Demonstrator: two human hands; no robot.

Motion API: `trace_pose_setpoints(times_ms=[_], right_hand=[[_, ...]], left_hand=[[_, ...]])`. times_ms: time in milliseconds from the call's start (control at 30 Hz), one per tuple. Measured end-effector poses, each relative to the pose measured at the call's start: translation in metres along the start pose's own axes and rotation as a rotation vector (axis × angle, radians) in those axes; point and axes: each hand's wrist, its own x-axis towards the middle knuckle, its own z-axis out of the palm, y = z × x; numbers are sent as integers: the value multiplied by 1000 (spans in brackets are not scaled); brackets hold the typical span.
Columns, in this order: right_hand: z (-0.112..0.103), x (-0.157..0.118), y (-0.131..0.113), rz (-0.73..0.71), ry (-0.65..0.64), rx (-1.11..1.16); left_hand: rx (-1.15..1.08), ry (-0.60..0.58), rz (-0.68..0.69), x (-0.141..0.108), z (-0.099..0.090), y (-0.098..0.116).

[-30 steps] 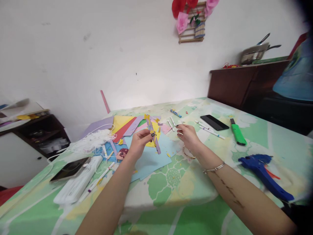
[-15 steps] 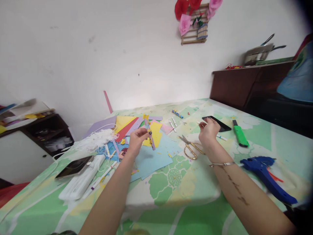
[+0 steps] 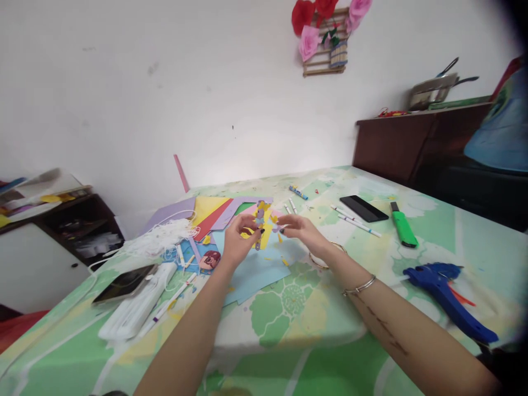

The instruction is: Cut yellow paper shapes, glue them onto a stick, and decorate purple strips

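Note:
Pinched upright in my left hand [image 3: 241, 236] is a narrow purple paper strip [image 3: 258, 242] decorated with small yellow and purple paper pieces. My right hand [image 3: 305, 231] faces it and grips a small yellow-and-purple paper flower [image 3: 275, 224] by the fingertips, a short way from the strip. Light blue paper sheets [image 3: 256, 278] with yellow scraps lie under both hands. Gold-handled scissors [image 3: 317, 262] are mostly hidden beneath my right wrist.
On the left are tangled white cord [image 3: 160, 236], a phone [image 3: 124, 283] and a white power strip [image 3: 138, 302]. To the right lie markers [image 3: 358, 224], a black phone-like slab [image 3: 363, 208], a green utility knife [image 3: 403, 225] and a blue glue gun [image 3: 449, 297].
My right hand has come left from beside the black slab to my left hand, with a paper flower now in its fingers. The left hand has shifted slightly right with the strip.

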Motion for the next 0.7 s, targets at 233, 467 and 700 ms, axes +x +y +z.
trace_pose_setpoints(times_ms=[233, 467, 700], right_hand=[[16, -9, 3, 92, -230, 60], [21, 0, 11, 15, -141, 19], [27, 4, 20, -28, -102, -66]], left_hand=[[-12, -11, -33, -1, 7, -13], [-75, -31, -120, 0, 9, -17], [-117, -58, -157, -3, 11, -13]])
